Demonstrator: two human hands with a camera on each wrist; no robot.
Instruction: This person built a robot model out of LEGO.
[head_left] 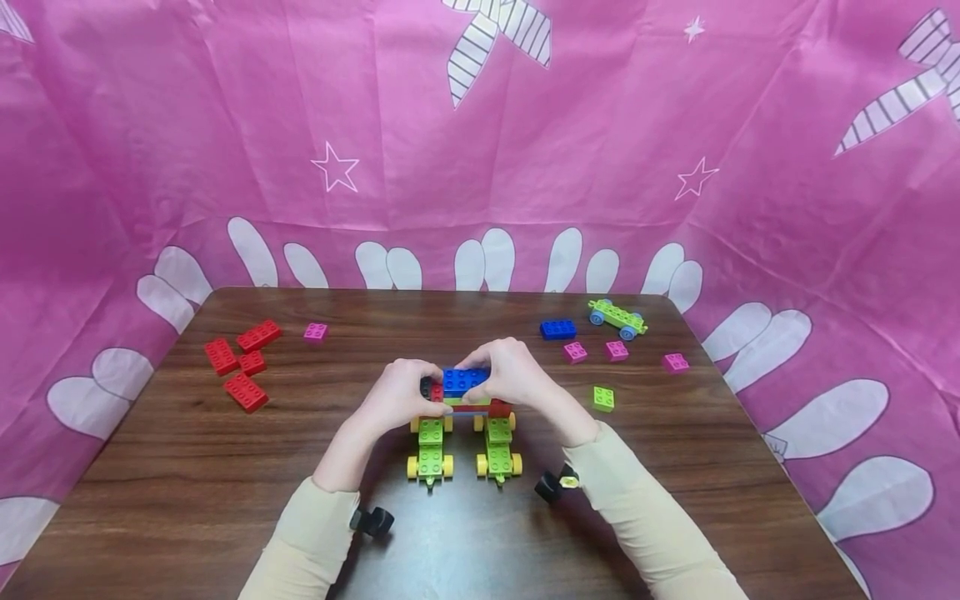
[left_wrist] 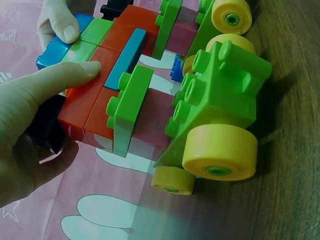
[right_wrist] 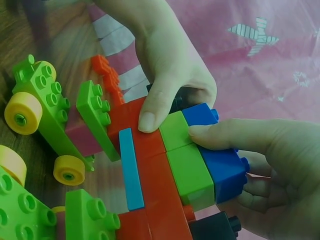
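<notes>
A built toy brick figure stands on two lime wheeled bases (head_left: 431,458) with yellow wheels, side by side. Pink bricks (left_wrist: 152,115) and lime plates rise from the bases to a row of red bricks (right_wrist: 157,185) with a light blue strip (right_wrist: 131,170) beneath. Above the red lie lime bricks (right_wrist: 187,172), topped by a blue brick (head_left: 465,382). My left hand (head_left: 401,392) grips the left end, thumb on the red brick, fingers behind by a black brick (left_wrist: 47,122). With thumb and fingers, my right hand (head_left: 513,371) holds the blue brick at the top.
Several red bricks (head_left: 245,392) lie at the left, near a pink brick (head_left: 316,332). Back right are another blue brick (head_left: 558,329), a lime wheeled base (head_left: 617,316) with blue wheels, three pink bricks (head_left: 617,350) and a lime brick (head_left: 603,398). A pink curtain (head_left: 420,150) surrounds the table.
</notes>
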